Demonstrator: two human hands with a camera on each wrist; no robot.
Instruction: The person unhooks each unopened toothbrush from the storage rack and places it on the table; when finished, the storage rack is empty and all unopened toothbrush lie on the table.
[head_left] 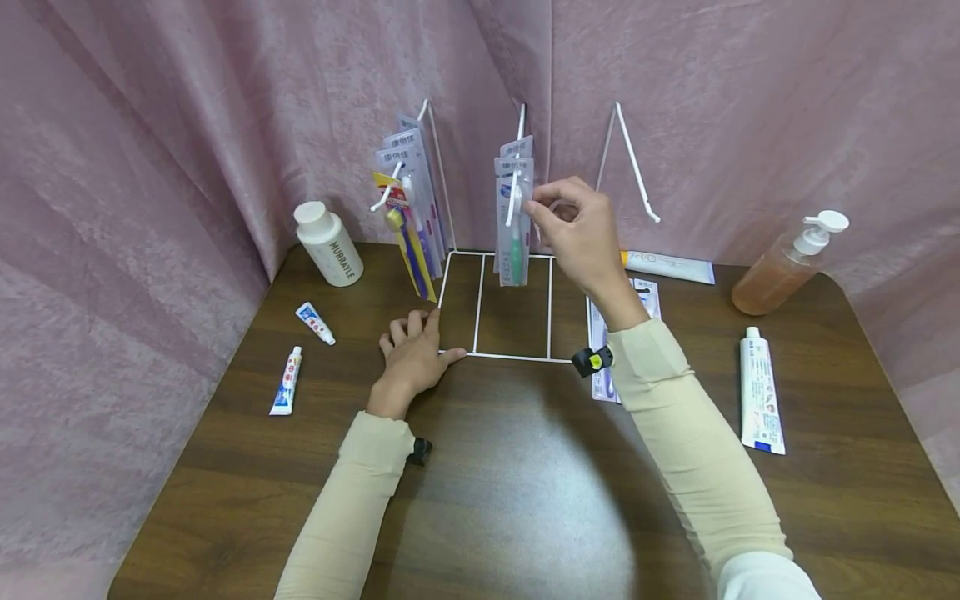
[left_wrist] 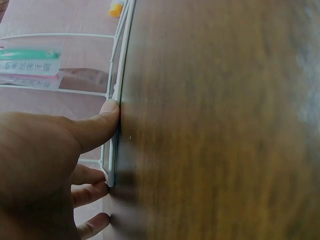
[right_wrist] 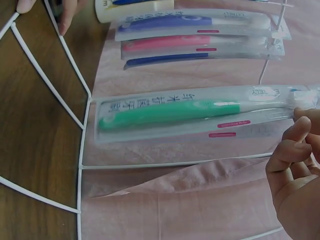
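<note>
At the middle hook of a white wire rack [head_left: 551, 308], my right hand [head_left: 588, 242] pinches the upper edge of a packaged green toothbrush [head_left: 516, 258] between thumb and forefinger. The right wrist view shows this clear package [right_wrist: 170, 107] side-on, with another package close behind it. My left hand [head_left: 412, 354] rests at the rack's front left corner, fingers spread. In the left wrist view its thumb [left_wrist: 106, 122] lies against the front wire. Packaged toothbrushes [head_left: 431, 221] hang from the left hook, the front one in a yellow package [head_left: 414, 254].
Under my right forearm lies a packaged toothbrush [head_left: 604, 387]. Toothpaste tubes [head_left: 761, 392] and a pump bottle [head_left: 776, 271] are to the right. A white bottle [head_left: 330, 246] and two small tubes [head_left: 287, 382] are to the left. The right hook [head_left: 636, 167] juts forward.
</note>
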